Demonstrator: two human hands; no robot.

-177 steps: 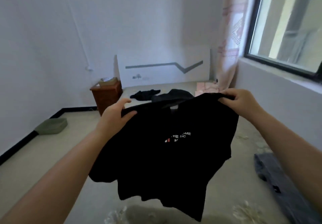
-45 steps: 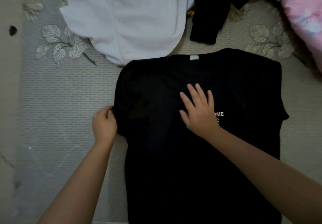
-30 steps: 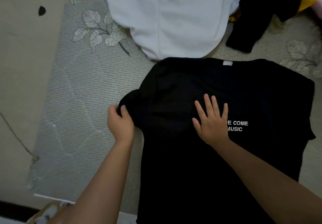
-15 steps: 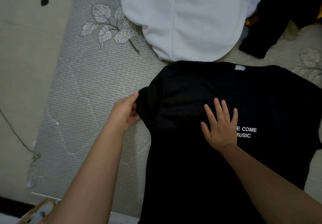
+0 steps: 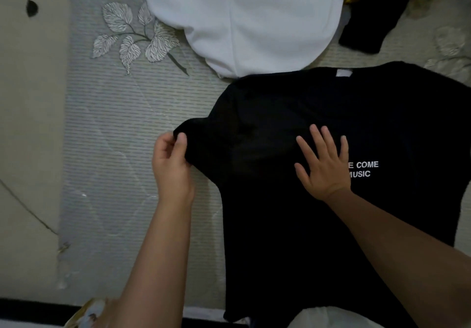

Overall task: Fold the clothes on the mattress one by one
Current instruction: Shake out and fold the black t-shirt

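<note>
Black cotton lay spread flat on the patterned mattress [image 5: 122, 128]: the black T-shirt [image 5: 293, 225] ran with its long axis from collar at twelve o'clock to hem at six, chest print facing up. The left hand [image 5: 172, 164] formed the working grip, thumb and fingers pinching the end of the left sleeve [image 5: 201, 136], which stuck out toward nine o'clock from the shirt body. The right hand [image 5: 325, 164] lay with fingers straight and spread, palm pressing the chest just at the print's nine o'clock side. From the pinch, the shirt's body lay toward three o'clock, so the likely fold would carry the sleeve across that way, with the flat palm as the crease anchor. The left hand was plainly the nearer one to that sleeve. At twelve o'clock a white garment [image 5: 244, 19] touched the collar edge, and another dark garment [image 5: 377, 19] lay near one o'clock.
</note>
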